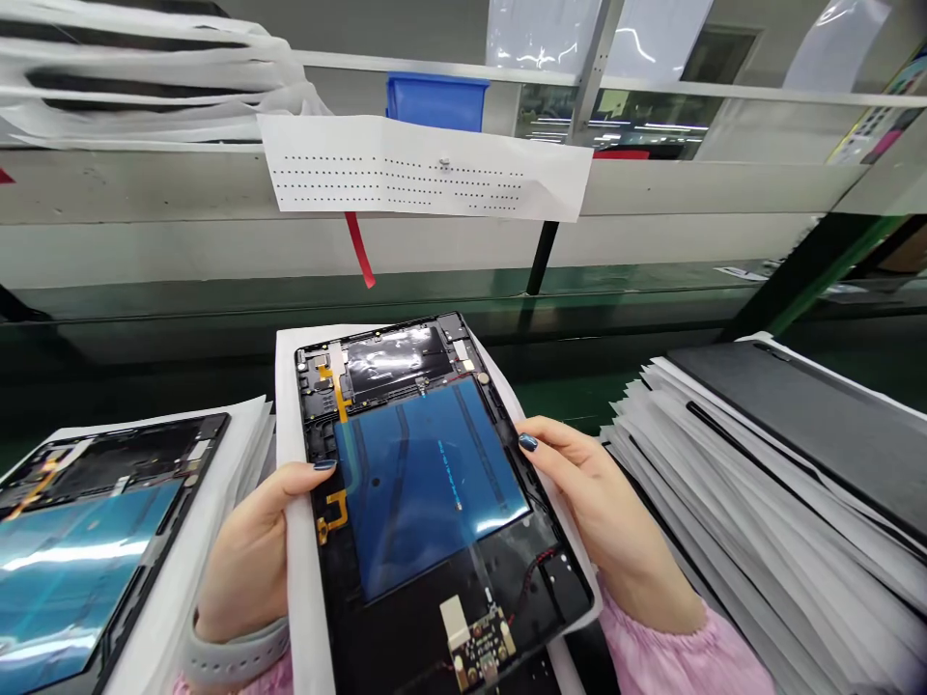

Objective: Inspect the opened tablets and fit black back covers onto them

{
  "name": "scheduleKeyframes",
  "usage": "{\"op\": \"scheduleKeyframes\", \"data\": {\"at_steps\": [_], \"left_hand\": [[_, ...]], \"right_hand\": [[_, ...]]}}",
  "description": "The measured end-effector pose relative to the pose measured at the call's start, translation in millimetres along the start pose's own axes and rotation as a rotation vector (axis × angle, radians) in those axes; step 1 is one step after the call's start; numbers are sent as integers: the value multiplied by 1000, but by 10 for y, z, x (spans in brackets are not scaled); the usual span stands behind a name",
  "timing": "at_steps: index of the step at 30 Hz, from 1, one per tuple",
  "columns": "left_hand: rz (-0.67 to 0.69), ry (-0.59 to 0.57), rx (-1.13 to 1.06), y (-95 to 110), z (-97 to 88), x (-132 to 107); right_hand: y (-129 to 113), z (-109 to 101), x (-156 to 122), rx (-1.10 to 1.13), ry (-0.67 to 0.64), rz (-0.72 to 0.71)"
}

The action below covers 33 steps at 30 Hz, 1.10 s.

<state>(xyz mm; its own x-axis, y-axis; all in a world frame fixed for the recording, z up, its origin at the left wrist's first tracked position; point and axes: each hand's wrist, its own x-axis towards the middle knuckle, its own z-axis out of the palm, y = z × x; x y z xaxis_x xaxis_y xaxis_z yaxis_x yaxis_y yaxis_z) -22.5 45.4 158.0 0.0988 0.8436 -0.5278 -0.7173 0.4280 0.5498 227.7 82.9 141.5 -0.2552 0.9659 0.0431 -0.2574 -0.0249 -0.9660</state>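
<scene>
I hold an opened tablet [427, 483] lying on a white foam sheet [298, 541], raised above the bench in front of me. Its black frame shows a blue film-covered battery, an orange flex cable on the left side and a small connector board at the near end. My left hand [250, 550] grips the left edge of the sheet and tablet, thumb on top. My right hand [608, 521] grips the right edge, thumb resting on the frame.
A second opened tablet [87, 541] lies on a stack of white sheets at the left. A tall pile of white sheets with dark panels [782, 483] fills the right. A green conveyor [435, 299] runs behind, with a dotted paper sheet [427, 169] and blue bin [435, 101] above.
</scene>
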Motion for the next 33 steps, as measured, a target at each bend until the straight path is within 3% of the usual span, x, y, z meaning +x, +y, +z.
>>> {"op": "scheduleKeyframes", "data": {"at_steps": [4, 9, 12, 15, 19, 22, 29, 33], "left_hand": [[50, -186, 48, -38, -59, 31], [49, -116, 57, -69, 52, 27], [73, -180, 102, -75, 69, 24], [129, -215, 135, -84, 54, 20], [188, -175, 218, -108, 20, 41], [197, -232, 254, -136, -41, 81], [163, -355, 304, -144, -85, 10], [265, -414, 388, -125, -75, -7]], "right_hand": [[-14, 12, 11, 81, 42, 87], [-20, 45, 75, 170, 7, 188], [-50, 86, 62, 198, -88, 234], [-80, 102, -10, 131, -67, 275], [-91, 81, -127, -54, 37, 251], [-90, 40, -196, -109, 84, 223], [-61, -167, -278, -49, 65, 233], [-55, -251, -287, -110, 76, 214]]}}
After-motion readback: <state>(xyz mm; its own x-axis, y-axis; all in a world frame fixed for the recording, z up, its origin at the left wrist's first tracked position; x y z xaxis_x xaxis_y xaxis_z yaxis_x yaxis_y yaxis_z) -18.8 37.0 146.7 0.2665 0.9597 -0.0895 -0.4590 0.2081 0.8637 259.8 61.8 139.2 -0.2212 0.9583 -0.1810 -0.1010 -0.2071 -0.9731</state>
